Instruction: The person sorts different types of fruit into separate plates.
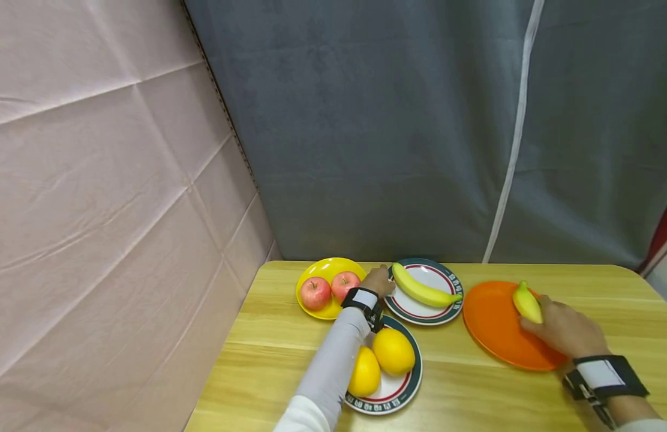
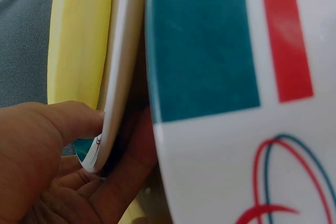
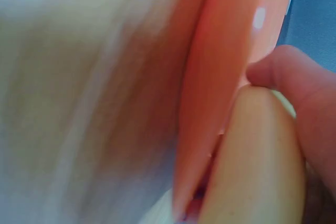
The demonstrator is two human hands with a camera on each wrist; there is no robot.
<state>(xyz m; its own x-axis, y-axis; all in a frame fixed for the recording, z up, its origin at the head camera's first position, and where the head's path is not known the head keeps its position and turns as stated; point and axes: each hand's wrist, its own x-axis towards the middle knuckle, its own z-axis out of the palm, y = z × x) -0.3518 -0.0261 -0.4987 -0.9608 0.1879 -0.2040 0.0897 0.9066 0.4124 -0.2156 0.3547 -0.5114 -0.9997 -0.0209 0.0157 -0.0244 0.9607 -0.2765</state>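
Observation:
My left hand (image 1: pixel 380 281) is at the left rim of a white plate (image 1: pixel 429 275) with a dark green border, which bears a banana (image 1: pixel 422 289). In the left wrist view, the thumb lies on top of the plate's rim (image 2: pixel 116 72) and the fingers are beneath, pinching it. Another plate (image 2: pixel 205 40) with a green and red pattern fills the right of that view. My right hand (image 1: pixel 571 329) grips a second banana (image 1: pixel 526 303) over the right part of an orange plate (image 1: pixel 487 321). In the right wrist view, this banana (image 3: pixel 252 166) overlaps the orange plate's edge.
A yellow plate (image 1: pixel 332 265) with two apples (image 1: pixel 315 293) stands at the back left. Nearer, under my left forearm, a patterned plate (image 1: pixel 414 387) holds two oranges (image 1: pixel 394 351). A grey curtain (image 1: pixel 366 132) hangs behind the wooden table (image 1: pixel 463 396); pale cloth (image 1: pixel 123 240) covers the left side.

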